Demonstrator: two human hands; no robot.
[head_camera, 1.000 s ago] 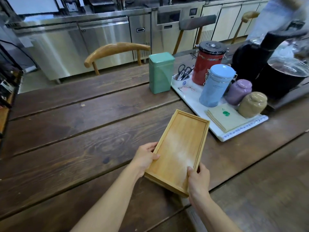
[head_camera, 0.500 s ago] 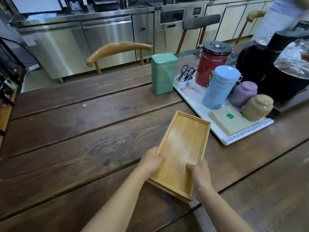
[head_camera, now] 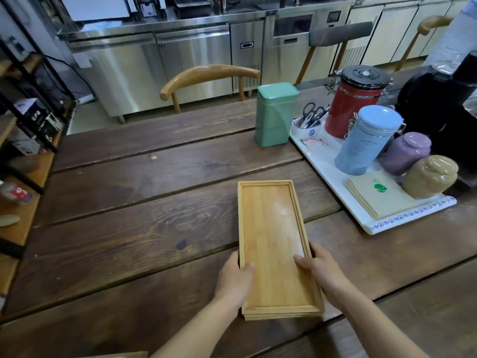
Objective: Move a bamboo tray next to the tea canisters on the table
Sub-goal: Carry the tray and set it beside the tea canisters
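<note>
A rectangular bamboo tray (head_camera: 273, 228) lies lengthwise on the dark wooden table (head_camera: 129, 228), empty. My left hand (head_camera: 233, 279) grips its left rim near the close end, thumb over the edge. My right hand (head_camera: 324, 271) grips the right rim the same way. The tea canisters stand to the far right: a green tin (head_camera: 275, 116) on the table, and a red canister (head_camera: 355, 102), a light blue canister (head_camera: 366, 140), a purple jar (head_camera: 406, 153) and a tan jar (head_camera: 429, 177) on a white tray (head_camera: 402, 220). A gap of bare table separates the bamboo tray from the white tray.
A cup with scissors (head_camera: 308, 122) and a stack of paper napkins (head_camera: 379, 197) share the white tray. Black appliances (head_camera: 438, 109) stand at the far right. A wooden chair (head_camera: 206, 76) is at the table's far side, shelving (head_camera: 25, 125) on the left.
The bamboo tray has turned from a slant to point straight away from me. Both hands have stayed on its near end, one on each side rim.
</note>
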